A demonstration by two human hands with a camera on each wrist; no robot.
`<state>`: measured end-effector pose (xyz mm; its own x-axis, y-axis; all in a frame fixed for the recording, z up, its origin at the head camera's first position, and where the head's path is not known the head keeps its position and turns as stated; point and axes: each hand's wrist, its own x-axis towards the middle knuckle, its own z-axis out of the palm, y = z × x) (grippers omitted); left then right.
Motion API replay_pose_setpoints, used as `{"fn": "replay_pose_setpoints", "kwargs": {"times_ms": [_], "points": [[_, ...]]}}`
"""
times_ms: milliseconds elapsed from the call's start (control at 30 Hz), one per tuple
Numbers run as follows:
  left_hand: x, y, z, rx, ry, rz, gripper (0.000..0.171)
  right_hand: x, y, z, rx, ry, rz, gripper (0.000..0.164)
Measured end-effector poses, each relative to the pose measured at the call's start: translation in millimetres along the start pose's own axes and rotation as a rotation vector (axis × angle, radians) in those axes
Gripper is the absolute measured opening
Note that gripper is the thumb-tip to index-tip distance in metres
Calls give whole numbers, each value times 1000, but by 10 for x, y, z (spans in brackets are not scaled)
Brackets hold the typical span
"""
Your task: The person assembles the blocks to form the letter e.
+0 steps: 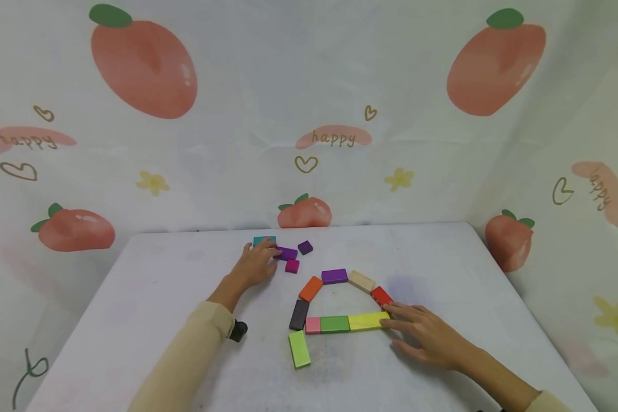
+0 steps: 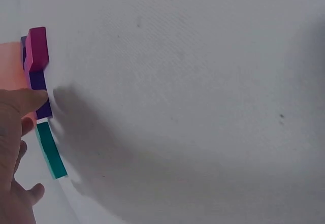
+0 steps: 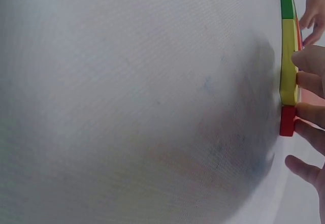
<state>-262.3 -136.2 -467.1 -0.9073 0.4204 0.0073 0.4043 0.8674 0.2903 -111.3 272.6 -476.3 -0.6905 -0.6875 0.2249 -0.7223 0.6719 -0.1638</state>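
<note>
My left hand point(image 1: 256, 264) reaches to the back of the table, fingers spread over a teal block point(image 1: 264, 240) and the end of a purple block point(image 1: 288, 253). In the left wrist view its thumb overlaps that purple block, with a magenta block point(image 2: 37, 49) beside it. At the right, my right hand point(image 1: 432, 339) lies with extended fingers, fingertips at a red block point(image 1: 381, 296) and at the end of a yellow block point(image 1: 365, 321). Both also show in the right wrist view, the red block point(image 3: 287, 121) lined up past the yellow one.
An arch of blocks runs from a black block point(image 1: 299, 315) through orange point(image 1: 311, 288), purple and beige point(image 1: 361, 280). Its base holds a pink block point(image 1: 313, 325) and a green block point(image 1: 335, 324). A lime block point(image 1: 300, 349) lies in front, a dark purple cube point(image 1: 305, 247) behind.
</note>
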Motion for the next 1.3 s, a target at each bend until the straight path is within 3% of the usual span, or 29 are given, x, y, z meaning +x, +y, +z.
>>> {"fn": "replay_pose_setpoints", "kwargs": {"times_ms": [133,400,633,800,900,1033,1300], "points": [[-27,-33,15,-32,52,14,29,2,-3,-5,-3,6,-5,40],[-81,-81,83,-103,149,-26,21,3,-7,-1,-9,15,-14,40],[-203,-158,79,-287,176,-106,40,6,-19,-2,1,17,0,39],[-314,-220,37,-394,226,-124,47,12,-24,-3,5,13,8,39],[-368,-215,5,-408,254,-86,50,7,-23,1,2,16,5,39],[-454,-129,-37,-404,263,14,53,-1,-20,5,-1,25,-2,39],[-664,180,-54,-430,204,203,56,3,-20,4,5,21,0,40]]}}
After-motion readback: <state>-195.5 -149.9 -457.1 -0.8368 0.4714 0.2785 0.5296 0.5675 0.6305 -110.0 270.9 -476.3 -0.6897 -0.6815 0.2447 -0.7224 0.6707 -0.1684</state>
